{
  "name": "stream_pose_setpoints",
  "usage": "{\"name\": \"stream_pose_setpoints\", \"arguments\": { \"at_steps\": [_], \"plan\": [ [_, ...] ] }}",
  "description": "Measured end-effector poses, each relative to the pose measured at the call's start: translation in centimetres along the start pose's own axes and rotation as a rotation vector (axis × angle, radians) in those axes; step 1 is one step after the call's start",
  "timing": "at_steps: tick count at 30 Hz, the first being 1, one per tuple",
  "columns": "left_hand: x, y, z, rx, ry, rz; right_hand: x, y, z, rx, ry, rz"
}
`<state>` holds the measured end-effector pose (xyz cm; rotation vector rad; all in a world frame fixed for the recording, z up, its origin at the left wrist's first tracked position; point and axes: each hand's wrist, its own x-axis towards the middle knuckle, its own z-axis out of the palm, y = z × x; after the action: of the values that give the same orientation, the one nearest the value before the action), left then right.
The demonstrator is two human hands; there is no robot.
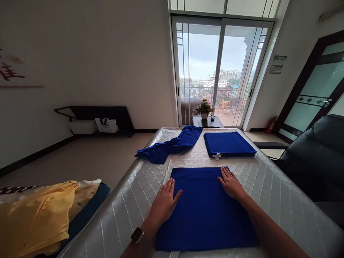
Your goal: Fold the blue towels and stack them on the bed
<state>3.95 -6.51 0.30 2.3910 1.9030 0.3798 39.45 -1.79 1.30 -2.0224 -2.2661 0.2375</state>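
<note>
A flat blue cloth (205,211), folded into a rectangle, lies in front of me on a quilted, silvery mattress (129,215). My left hand (165,199) rests flat on its left edge, fingers stretched out and thumb apart. On the upper right corner lies my right hand (231,182), palm down with fingers straight. Beyond them, a folded blue stack (228,144) with a white tag at its front edge sits at the right. A crumpled blue cloth (174,143) is spread loosely toward the far left of the mattress.
Yellow and patterned clothes (40,218) are piled at lower left. A black armchair (317,157) stands at right. Past the mattress, a small table (206,122) bears a potted plant (204,108) before the glass sliding door (199,57). A dark bench (102,113) is by the left wall.
</note>
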Motion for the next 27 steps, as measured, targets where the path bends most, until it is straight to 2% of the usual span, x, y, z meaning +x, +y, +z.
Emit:
{"name": "stream_pose_setpoints", "arguments": {
  "at_steps": [7, 11, 13, 16, 20, 22, 24, 27],
  "plan": [
    [0.8, 0.6, -0.7, 0.019, 0.055, -0.048, 0.2, 1.4, 0.4, 0.037, 0.008, 0.003],
    [0.9, 2.4, -1.6, 0.071, 0.085, -0.036, 0.1, 1.2, 0.1, 0.07, 0.037, 0.003],
    [0.9, 4.2, -1.8, 0.075, 0.077, 0.066, 0.0, 1.2, 0.0, 0.076, 0.041, 0.005],
    [1.5, 8.5, -1.7, 0.048, 0.014, 0.282, -0.1, 1.2, 0.1, 0.076, 0.048, 0.008],
    [4.9, 15.4, -0.7, -0.019, 0.009, 0.465, -0.1, 1.3, 0.3, 0.062, 0.058, -0.001],
    [7.3, 17.9, 0.2, -0.053, 0.035, 0.46, 0.0, 1.4, 0.5, 0.05, 0.056, -0.013],
    [9.3, 19.2, 1.2, -0.066, 0.035, 0.407, 0.0, 1.5, 0.6, 0.041, 0.047, -0.021],
    [10.8, 18.4, 2.6, -0.052, -0.017, 0.327, 0.0, 1.5, 0.6, 0.042, 0.048, -0.01]
  ]
}}
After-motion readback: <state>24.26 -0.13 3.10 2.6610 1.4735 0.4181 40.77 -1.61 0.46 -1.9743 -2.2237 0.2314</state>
